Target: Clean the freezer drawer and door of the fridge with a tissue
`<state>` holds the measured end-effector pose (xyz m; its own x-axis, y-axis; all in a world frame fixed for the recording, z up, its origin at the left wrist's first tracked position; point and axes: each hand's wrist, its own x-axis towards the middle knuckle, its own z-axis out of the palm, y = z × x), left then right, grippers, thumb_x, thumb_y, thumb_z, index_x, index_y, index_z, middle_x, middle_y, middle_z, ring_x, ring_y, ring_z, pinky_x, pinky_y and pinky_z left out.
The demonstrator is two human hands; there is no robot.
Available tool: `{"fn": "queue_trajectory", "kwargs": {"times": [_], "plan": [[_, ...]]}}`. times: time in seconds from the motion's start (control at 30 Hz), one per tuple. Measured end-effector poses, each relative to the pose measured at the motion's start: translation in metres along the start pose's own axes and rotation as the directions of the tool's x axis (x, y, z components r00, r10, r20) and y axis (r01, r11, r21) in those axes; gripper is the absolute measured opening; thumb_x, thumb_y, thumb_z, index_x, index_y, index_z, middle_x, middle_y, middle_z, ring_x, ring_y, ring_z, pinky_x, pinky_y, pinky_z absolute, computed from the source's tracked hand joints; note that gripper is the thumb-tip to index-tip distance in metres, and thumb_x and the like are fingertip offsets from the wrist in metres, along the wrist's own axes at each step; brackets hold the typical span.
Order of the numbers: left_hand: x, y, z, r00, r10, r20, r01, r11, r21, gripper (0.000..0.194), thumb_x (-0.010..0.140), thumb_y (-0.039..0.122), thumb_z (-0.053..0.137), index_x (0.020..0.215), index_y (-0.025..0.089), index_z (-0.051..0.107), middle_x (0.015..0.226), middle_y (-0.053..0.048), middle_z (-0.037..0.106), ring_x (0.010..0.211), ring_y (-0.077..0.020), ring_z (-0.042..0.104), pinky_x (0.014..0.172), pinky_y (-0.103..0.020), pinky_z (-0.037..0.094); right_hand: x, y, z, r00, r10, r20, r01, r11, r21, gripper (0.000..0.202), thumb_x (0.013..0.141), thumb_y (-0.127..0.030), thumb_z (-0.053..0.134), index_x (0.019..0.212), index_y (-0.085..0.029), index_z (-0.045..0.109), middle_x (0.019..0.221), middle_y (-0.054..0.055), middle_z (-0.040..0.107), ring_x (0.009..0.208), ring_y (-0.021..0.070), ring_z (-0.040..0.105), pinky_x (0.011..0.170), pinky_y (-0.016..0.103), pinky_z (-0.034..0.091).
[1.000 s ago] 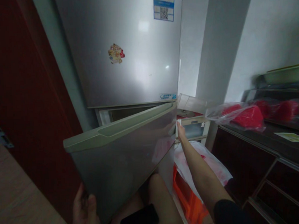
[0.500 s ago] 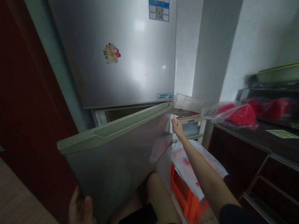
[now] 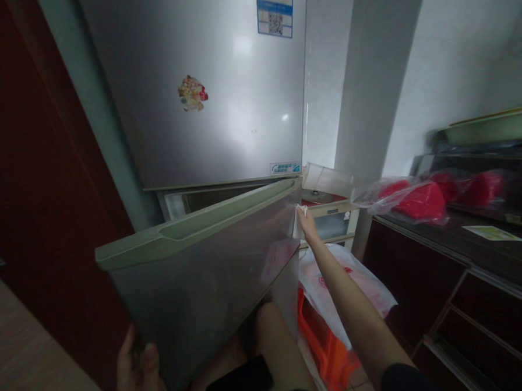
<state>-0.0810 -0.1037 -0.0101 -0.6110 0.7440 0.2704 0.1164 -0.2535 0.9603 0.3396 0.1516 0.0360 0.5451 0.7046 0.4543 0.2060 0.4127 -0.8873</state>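
The lower refrigerator door (image 3: 213, 279) stands ajar, swung out toward me. My left hand (image 3: 141, 371) grips its free edge low down, with the thumb on the front and the fingers around the side. On the far right, my right hand (image 3: 307, 225) is closed on a white cloth (image 3: 296, 224) and presses it to the door near its hinge-side edge. Part of the cloth is hidden by the fingers. Above, the silver upper door (image 3: 222, 121) is closed and carries a food-shaped sticker (image 3: 192, 94).
A black phone (image 3: 239, 384) lies on my thigh. Right of the door, a white plastic bag (image 3: 336, 299) covers an orange stool (image 3: 324, 355), with a white appliance (image 3: 332, 224) behind. Red items in clear plastic (image 3: 421, 199) lie on the dark counter (image 3: 460, 237). A dark red door (image 3: 36, 172) stands left.
My right hand and the cloth have slid slightly down along the edge of the lower door. My left hand keeps its hold, and the door has barely moved.
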Motion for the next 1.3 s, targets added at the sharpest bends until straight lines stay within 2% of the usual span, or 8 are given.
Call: {"fn": "queue_trajectory", "kwargs": {"times": [0.13,0.3,0.43,0.63,0.73,0.87,1.07,1.3], "plan": [[0.0,0.001,0.001,0.996,-0.092,0.005,0.092,0.996,-0.018,0.075,0.082,0.064,0.057,0.145,0.026,0.042,0.139,-0.011,0.056,0.127,-0.0342,0.052,0.111,-0.057,0.037,0.001,0.0,0.007,0.998,0.024,-0.058,-0.024,1.0,0.001,0.033,0.095,-0.042,0.057,0.111,-0.013,0.06,0.109,0.006,0.062,0.099,0.0172,0.061,0.088,0.038,0.053],[-0.002,0.012,0.003,0.995,-0.098,-0.016,0.098,0.995,0.002,0.082,0.077,0.07,0.058,0.144,0.025,0.045,0.141,-0.013,0.054,0.131,-0.0377,0.049,0.111,-0.061,0.033,0.003,0.002,0.013,0.992,0.069,-0.103,-0.067,0.997,0.024,0.036,0.095,-0.042,0.057,0.117,-0.014,0.059,0.114,0.007,0.06,0.1,0.0182,0.061,0.087,0.038,0.054],[-0.002,0.01,0.003,0.991,-0.133,-0.008,0.133,0.99,-0.043,0.087,0.073,0.072,0.061,0.145,0.026,0.043,0.143,-0.014,0.053,0.132,-0.0389,0.048,0.111,-0.062,0.032,0.006,0.004,0.01,0.987,0.116,-0.111,-0.113,0.993,0.03,0.035,0.096,-0.044,0.056,0.112,-0.013,0.06,0.107,0.005,0.062,0.094,0.0167,0.062,0.083,0.035,0.055],[-0.001,0.009,0.004,0.995,-0.097,-0.025,0.097,0.995,-0.012,0.083,0.076,0.071,0.059,0.144,0.026,0.045,0.143,-0.013,0.053,0.133,-0.0382,0.047,0.113,-0.061,0.031,0.012,0.005,0.0,0.982,0.155,-0.104,-0.156,0.988,-0.002,0.039,0.097,-0.049,0.053,0.1,-0.012,0.062,0.091,0.002,0.063,0.081,0.0135,0.062,0.075,0.03,0.055],[-0.002,0.013,0.004,0.994,-0.102,-0.029,0.102,0.995,0.002,0.084,0.075,0.073,0.058,0.144,0.025,0.045,0.142,-0.013,0.053,0.132,-0.0387,0.047,0.112,-0.061,0.031,0.014,0.005,0.001,0.982,0.147,-0.115,-0.15,0.988,-0.018,0.038,0.096,-0.049,0.054,0.099,-0.012,0.062,0.09,0.002,0.063,0.08,0.0132,0.062,0.074,0.029,0.055],[-0.004,0.016,0.003,0.994,-0.104,-0.012,0.104,0.995,0.001,0.08,0.078,0.07,0.057,0.144,0.027,0.044,0.142,-0.011,0.054,0.133,-0.0375,0.047,0.113,-0.061,0.031,0.018,0.001,0.009,0.974,0.126,-0.187,-0.136,0.99,-0.038,0.037,0.096,-0.047,0.055,0.101,-0.011,0.062,0.093,0.002,0.063,0.082,0.014,0.062,0.075,0.03,0.055],[-0.003,0.015,0.003,0.992,-0.125,-0.025,0.125,0.991,0.036,0.086,0.076,0.074,0.055,0.146,0.025,0.042,0.141,-0.014,0.054,0.131,-0.0389,0.048,0.111,-0.061,0.034,0.039,-0.025,0.02,0.961,0.07,-0.268,-0.095,0.992,-0.083,0.036,0.096,-0.046,0.055,0.101,-0.011,0.062,0.093,0.002,0.063,0.083,0.0145,0.062,0.076,0.031,0.055],[0.0,0.008,0.002,0.994,-0.105,-0.027,0.106,0.993,0.052,0.085,0.077,0.073,0.054,0.146,0.025,0.042,0.143,-0.014,0.052,0.132,-0.0382,0.047,0.111,-0.06,0.034,0.093,-0.078,0.03,0.94,-0.017,-0.341,-0.042,0.986,-0.164,0.035,0.098,-0.046,0.052,0.1,-0.013,0.062,0.097,0.004,0.064,0.089,0.0146,0.062,0.084,0.035,0.053]]}}
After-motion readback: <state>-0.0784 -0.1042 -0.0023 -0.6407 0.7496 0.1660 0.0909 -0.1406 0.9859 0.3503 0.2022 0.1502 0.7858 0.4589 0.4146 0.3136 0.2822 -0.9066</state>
